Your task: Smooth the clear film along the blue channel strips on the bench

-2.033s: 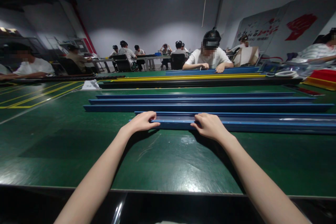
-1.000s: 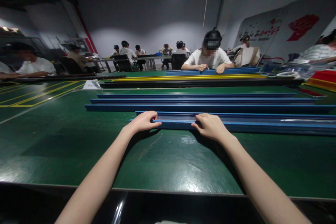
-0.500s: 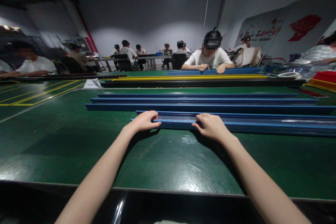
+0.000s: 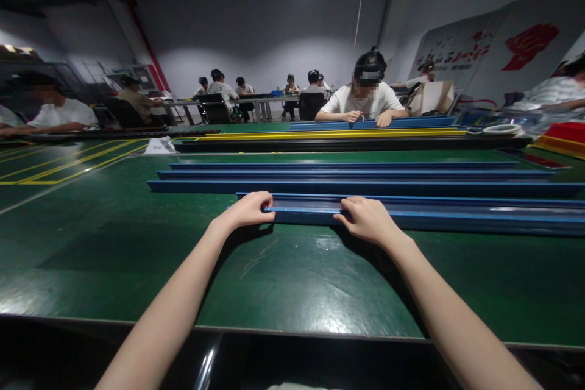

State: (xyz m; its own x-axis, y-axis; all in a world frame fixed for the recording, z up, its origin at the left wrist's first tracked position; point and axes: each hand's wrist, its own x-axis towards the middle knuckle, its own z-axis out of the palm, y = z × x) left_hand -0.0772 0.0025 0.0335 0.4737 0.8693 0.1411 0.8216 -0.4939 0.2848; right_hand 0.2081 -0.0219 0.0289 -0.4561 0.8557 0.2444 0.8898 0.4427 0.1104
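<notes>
A long blue channel-shaped profile (image 4: pixel 307 217) lies across the green table in front of me, its right end running out of view. Close to its left end, my left hand (image 4: pixel 250 209) grips the near wall, thumb outside and fingers curled inside the channel. My right hand (image 4: pixel 369 218) pinches the same wall farther right, its fingertips partly hidden within the channel. Some clear, shiny material (image 4: pixel 311 203) shows along the inside between my hands. Just beyond lie more blue profiles (image 4: pixel 274 186), parallel to the one I hold.
Black bars (image 4: pixel 365 144) and a yellow strip (image 4: pixel 338 134) lie farther back. Across the table, a co-worker (image 4: pixel 365 100) handles another blue profile (image 4: pixel 411 124). A white object (image 4: pixel 159 145) stands left, a red bin (image 4: pixel 564 135) right. The table's front edge (image 4: pixel 311 335) is near me.
My left hand has slid slightly left along the profile's near wall. My right hand and the profiles look unmoved.
</notes>
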